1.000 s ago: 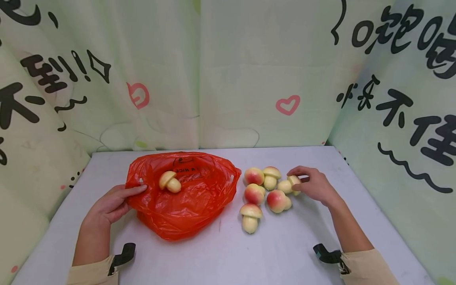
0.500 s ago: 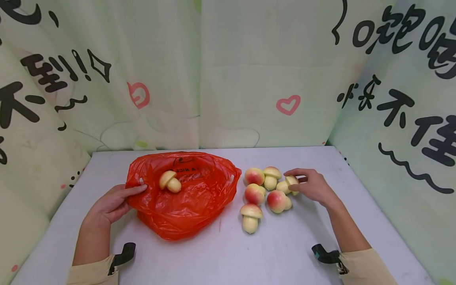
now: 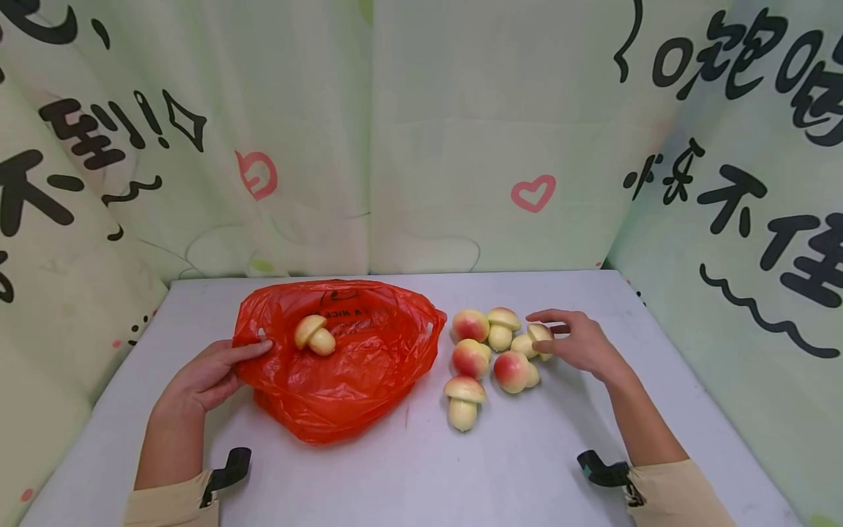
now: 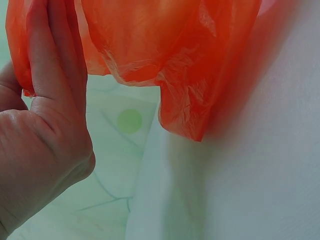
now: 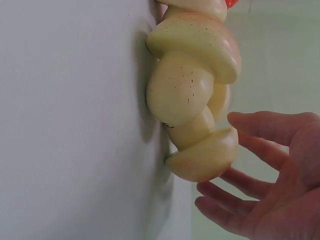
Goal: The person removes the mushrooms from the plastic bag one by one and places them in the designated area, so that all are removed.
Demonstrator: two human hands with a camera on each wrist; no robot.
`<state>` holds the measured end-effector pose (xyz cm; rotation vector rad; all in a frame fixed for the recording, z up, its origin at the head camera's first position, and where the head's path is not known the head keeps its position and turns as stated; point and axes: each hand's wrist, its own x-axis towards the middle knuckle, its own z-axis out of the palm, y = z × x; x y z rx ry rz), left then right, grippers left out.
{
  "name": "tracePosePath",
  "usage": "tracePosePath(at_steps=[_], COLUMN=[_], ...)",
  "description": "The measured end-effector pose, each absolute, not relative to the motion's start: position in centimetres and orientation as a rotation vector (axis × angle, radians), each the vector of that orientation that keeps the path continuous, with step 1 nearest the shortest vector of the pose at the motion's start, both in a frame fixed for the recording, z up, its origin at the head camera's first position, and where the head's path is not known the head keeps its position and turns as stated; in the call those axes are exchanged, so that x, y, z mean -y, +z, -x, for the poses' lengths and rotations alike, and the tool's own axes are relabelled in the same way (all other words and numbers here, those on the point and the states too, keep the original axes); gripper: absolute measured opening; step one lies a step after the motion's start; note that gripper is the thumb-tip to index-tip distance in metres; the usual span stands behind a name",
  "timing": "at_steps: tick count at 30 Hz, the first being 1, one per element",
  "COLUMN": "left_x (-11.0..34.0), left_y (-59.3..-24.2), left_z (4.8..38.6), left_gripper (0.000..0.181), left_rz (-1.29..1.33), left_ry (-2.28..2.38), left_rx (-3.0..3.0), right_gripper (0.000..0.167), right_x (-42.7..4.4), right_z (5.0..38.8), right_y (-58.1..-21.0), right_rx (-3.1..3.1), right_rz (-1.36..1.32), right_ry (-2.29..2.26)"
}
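My left hand (image 3: 200,375) pinches the left edge of a red plastic bag (image 3: 356,399), thumb inside and fingers behind; the left wrist view shows those fingers nearly straight against the plastic. Inside the spread mouth lies one model mushroom (image 3: 320,341). To the right, my right hand (image 3: 582,344) hovers around the cap of the rightmost mushroom (image 5: 205,157), its fingers loosely spread. In the right wrist view the thumb stands just off the cap; whether the fingertips behind touch it, I cannot tell. Several more mushrooms (image 3: 464,402) with pale stems and pinkish caps lie clustered beside it.
A white table (image 3: 395,483) carries everything. Pale green curtains (image 3: 435,146) with black lettering and pink hearts stand at its back and sides. The cluster of mushrooms sits close to the bag's right edge.
My right hand has shifted very slightly left over the rightmost mushroom, which has moved slightly left too. The left hand and bag look unchanged.
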<state>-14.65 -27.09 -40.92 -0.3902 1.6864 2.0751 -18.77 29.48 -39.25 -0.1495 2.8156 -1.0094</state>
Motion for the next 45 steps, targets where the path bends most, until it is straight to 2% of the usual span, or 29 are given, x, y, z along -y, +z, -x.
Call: tracePosePath(at_steps=[8,24,35,45], left_x=[27.0,27.0,27.1,27.1], left_y=[-40.8,-40.9,-40.8,-40.8], left_z=[14.7,14.9,14.7,14.6], left_gripper=[0.057,0.052,0.054,0.054], left_rz=[0.386,0.356,0.364,0.351], left_ry=[2.076,2.101,2.095,2.096], left_rx=[-1.687,-1.652,-1.671,-1.676], right_gripper=[0.051,0.046,0.039,0.043], right_x=[-29.2,-26.6,-23.9,-20.4], right_z=[18.6,18.2,18.9,19.2], right_y=[-38.4,-37.0,-36.7,-35.8], right_rx=[-2.828,-2.913,-2.911,-2.827], right_rz=[0.102,0.204,0.318,0.337], right_ry=[-1.007,-1.107,-1.301,-1.383])
